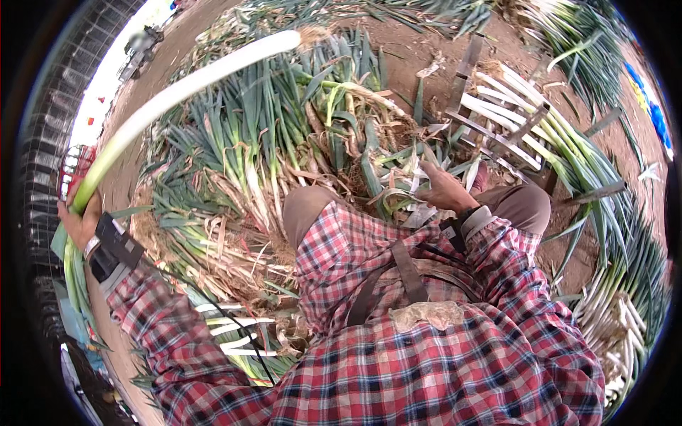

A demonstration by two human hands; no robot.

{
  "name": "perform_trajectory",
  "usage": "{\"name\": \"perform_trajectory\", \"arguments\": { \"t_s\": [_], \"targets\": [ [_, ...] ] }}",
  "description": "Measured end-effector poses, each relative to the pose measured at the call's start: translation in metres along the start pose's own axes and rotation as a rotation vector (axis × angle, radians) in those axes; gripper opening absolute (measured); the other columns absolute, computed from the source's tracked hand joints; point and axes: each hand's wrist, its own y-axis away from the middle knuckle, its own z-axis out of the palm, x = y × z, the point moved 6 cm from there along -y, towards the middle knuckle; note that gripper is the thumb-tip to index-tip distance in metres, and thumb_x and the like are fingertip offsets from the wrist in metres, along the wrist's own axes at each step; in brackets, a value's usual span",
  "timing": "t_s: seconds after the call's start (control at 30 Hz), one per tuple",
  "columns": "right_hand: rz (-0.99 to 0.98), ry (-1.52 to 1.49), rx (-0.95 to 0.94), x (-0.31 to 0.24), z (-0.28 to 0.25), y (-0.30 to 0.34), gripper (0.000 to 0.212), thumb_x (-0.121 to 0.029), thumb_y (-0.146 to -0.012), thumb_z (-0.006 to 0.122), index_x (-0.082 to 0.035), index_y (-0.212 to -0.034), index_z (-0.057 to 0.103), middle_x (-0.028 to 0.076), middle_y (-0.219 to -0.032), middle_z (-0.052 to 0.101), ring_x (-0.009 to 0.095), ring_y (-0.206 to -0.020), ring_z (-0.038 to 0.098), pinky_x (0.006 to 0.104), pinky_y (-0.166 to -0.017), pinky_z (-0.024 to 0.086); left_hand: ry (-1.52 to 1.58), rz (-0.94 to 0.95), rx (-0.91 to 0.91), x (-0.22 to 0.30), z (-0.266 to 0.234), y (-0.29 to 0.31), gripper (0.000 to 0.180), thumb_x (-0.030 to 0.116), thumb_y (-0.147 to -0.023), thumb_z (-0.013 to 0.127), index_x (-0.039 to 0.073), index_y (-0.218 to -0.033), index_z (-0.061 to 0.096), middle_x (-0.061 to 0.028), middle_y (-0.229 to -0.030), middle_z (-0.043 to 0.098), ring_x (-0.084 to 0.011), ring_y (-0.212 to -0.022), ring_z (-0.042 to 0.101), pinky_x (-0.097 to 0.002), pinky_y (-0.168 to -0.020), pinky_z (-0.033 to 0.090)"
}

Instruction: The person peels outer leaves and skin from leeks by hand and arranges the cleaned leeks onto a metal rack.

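Note:
My left hand (84, 220) is closed around a long green onion (167, 99) at the far left, where its white shank turns green. The shank slants up and to the right, and its roots (312, 35) point away from me. Its leaves (77, 280) hang down below the hand. Over by my right knee, my right hand (449, 190) has thumb and forefinger apart above a heap of pale and green stripped leaves (401, 181). Nothing shows clearly between those fingers.
Unpeeled green onions (241, 135) lie in a wide heap ahead and left. A wooden rack (522, 131) at the right holds several cleaned white-stemmed ones (497, 106). More bundles lie at far right (590, 64) and lower right (621, 319). Bare soil (419, 53) shows between them.

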Motion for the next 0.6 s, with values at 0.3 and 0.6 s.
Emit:
{"name": "perform_trajectory", "arguments": {
  "t_s": [0.3,0.6],
  "targets": [
    [-0.846,-0.747,0.227,-0.269,-0.135,0.013,0.090,-0.047,-0.083,0.073,0.006,-0.144,0.033,0.027,-0.144,0.042,0.034,-0.126,0.052,0.0408,-0.102,0.046,1.188,-0.666,-0.647,-0.090,0.324,0.255,0.021,0.020,-0.097,0.052,0.000,-0.095,0.050,-0.0201,-0.104,0.061,-0.0332,-0.108,0.059,-0.0556,-0.107,0.041],
    [-1.032,-1.857,0.195,-0.240,-0.319,0.123,0.032,-0.032,-0.096,0.057,-0.014,-0.122,0.059,0.012,-0.117,0.063,0.026,-0.114,0.056,0.0467,-0.108,0.032,0.626,-0.537,-1.506,-0.076,0.448,0.412,0.034,0.023,-0.100,0.052,-0.004,-0.119,0.055,-0.0184,-0.114,0.065,-0.0291,-0.117,0.060,-0.0444,-0.104,0.047]
  ]
}}
